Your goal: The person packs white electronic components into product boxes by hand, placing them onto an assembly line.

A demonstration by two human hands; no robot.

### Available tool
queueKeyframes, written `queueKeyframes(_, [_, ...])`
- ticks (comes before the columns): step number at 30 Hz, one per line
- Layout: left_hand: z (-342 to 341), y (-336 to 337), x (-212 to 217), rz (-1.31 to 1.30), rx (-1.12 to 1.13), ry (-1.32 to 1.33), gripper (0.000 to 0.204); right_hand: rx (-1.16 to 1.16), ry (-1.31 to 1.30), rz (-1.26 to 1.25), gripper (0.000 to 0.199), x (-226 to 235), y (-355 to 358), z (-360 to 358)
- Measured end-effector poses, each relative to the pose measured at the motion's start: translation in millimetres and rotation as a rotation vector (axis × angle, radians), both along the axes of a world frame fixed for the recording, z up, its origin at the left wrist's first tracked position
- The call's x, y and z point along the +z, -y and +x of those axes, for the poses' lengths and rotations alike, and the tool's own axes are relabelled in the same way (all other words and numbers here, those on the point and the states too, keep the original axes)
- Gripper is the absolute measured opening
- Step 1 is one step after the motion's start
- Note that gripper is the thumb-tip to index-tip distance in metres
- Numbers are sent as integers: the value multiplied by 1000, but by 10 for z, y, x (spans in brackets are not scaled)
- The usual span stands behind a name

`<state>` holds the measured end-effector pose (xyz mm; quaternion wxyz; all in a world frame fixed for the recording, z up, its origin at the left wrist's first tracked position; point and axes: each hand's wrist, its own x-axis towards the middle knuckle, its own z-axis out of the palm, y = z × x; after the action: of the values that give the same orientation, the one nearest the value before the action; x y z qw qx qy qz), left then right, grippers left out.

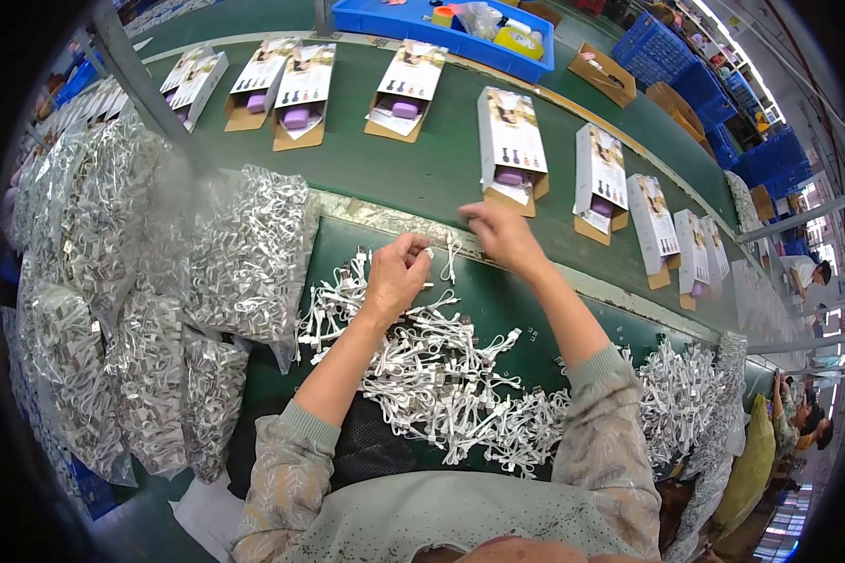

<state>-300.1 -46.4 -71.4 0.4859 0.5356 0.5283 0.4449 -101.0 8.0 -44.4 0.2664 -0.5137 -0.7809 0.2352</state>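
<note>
Two bare hands work near the middle of the frame, and much about their grip is hard to make out. The left hand shows mostly its back, which hides the palm; its thumb and fingertips are drawn together, with a small white bit at the tips, too small to identify, and I cannot tell whether it is pinched. The right hand is slightly blurred, its fingers loosely bent toward the left of the frame; their undersides are hidden, so I cannot tell whether they are closed on anything.

Part of the heap of short white cables with metal plugs, across the lower centre, is covered by the forearms and the patterned grey sleeves; single cables are too tangled to trace. At the left, clear plastic bags packed with white cables overlap, their film blurring the contents.

One looped white cable lies apart from the heap, between the hands: just right of the left fingertips and just below and left of the right fingers. The heap spreads below both hands, its upper left part near the left wrist.

Above, open white printed cardboard boxes stand on the green conveyor belt; the purple objects inside show only their ends. The nearest box is just above the right hand. The blue plastic tray is cut off at the top edge.
</note>
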Motion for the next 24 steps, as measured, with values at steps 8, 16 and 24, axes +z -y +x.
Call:
queueKeyframes(8, [-61,-44,11,7,1,11,17,146,302,182,15,57,299,-63])
queueKeyframes(16, [-83,-98,25,-32,17,58,17,186,228,92,11,85,133,-100])
queueKeyframes(24, [-54,-171,5,-6,65,84,17,-410,-496,-484,16,-50,-505,77])
